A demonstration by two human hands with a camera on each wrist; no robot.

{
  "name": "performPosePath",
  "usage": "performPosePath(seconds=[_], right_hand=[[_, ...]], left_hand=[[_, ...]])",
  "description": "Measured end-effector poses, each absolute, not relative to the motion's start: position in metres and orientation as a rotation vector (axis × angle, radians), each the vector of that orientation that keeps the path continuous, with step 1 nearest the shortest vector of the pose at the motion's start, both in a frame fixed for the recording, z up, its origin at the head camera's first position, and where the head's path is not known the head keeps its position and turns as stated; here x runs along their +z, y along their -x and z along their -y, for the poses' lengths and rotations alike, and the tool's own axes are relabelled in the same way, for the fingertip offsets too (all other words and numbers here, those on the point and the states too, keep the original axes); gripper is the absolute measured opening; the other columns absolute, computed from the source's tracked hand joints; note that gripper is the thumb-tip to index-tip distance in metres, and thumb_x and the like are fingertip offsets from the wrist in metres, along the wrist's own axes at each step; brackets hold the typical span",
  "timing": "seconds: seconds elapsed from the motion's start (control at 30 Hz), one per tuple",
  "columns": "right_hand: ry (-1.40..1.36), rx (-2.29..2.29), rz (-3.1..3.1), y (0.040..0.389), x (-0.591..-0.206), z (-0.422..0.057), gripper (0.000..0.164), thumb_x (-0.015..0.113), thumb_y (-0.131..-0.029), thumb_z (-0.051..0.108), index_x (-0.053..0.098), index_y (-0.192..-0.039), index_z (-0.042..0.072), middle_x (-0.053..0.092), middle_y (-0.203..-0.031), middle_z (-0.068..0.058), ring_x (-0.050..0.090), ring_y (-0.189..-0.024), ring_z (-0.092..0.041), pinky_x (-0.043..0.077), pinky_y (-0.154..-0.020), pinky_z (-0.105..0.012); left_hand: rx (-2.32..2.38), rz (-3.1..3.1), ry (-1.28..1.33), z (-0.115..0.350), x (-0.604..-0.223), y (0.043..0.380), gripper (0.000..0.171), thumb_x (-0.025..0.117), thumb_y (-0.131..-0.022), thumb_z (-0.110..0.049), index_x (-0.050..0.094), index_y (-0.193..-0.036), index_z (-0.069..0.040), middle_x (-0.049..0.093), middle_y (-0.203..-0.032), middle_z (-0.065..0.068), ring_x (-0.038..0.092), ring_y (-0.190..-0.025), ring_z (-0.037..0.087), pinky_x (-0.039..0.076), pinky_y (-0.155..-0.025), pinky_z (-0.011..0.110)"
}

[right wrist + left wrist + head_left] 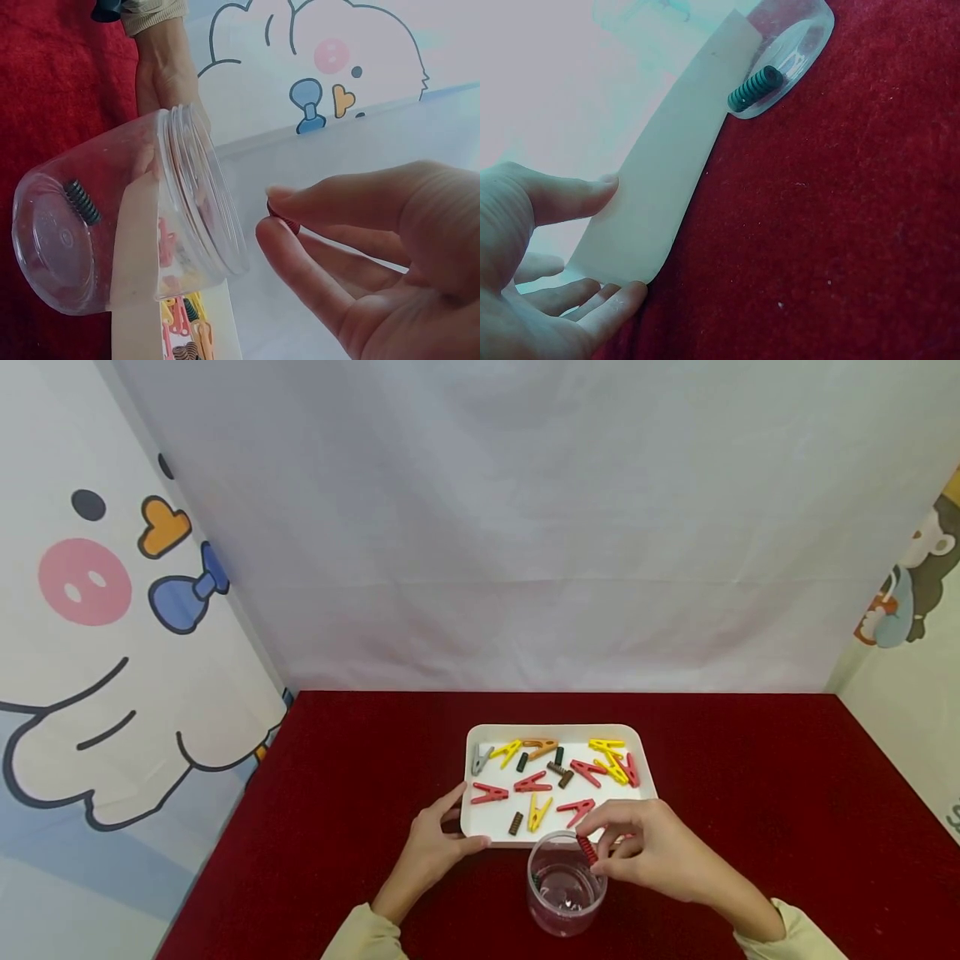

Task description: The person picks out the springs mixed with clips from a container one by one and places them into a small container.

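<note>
My right hand (660,858) pinches a small red coil spring (587,850) between thumb and fingertips, over the right side of a clear plastic jar's (566,920) open mouth. In the right wrist view only a bit of the spring (286,219) shows. A dark green spring (755,88) lies at the bottom of the jar. My left hand (431,850) grips the front left corner of a white tray (487,820), thumb along the front wall and fingers round the side. On the tray lie several clips, such as a red clip (490,792), and several springs, such as a brown spring (516,823).
The jar stands on the dark red cloth (360,777), right against or just before the tray's front wall. Yellow clips (540,812), an orange clip (540,747) and a grey clip (481,760) share the tray. A pale curtain (525,568) hangs behind the table.
</note>
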State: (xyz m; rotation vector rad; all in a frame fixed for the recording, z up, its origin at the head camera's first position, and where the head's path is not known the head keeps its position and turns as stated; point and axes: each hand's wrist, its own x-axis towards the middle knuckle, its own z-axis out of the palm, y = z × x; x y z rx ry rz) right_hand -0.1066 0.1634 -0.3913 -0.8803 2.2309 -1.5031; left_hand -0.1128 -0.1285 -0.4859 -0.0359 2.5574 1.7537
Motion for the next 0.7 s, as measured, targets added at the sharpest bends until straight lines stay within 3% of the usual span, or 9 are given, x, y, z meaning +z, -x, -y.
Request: performPosePath(seconds=[0.4,0.7], right_hand=[[0.936,-1.464,-2.237,0.1045,-0.3917,-0.1602,0.028,0.070,-0.074,-0.008,0.066,-0.100,0.003,0.066,-0.094,-0.009,0.064,-0.074,-0.013,0.055,-0.062,-0.030],[0.970,-1.472,-2.229,0.1031,-0.3949,-0.1592,0.026,0.072,-0.076,-0.005,0.066,-0.100,0.003,0.065,-0.095,-0.010,0.064,-0.075,-0.013,0.056,-0.063,-0.030]], left_hand=[[1.762,-2.555,0.027,0.1291,-0.4871,0.1141,0.086,0.085,-0.068,-0.007,0.041,-0.142,-0.005,0.051,-0.129,0.025,0.062,-0.098,0.031,0.054,-0.076,0.034],[1.779,-2.550,0.019,0.1295,-0.4897,0.1144,0.086,0.085,-0.068,-0.007,0.041,-0.142,-0.004,0.052,-0.128,0.026,0.062,-0.099,0.031,0.054,-0.076,0.034]])
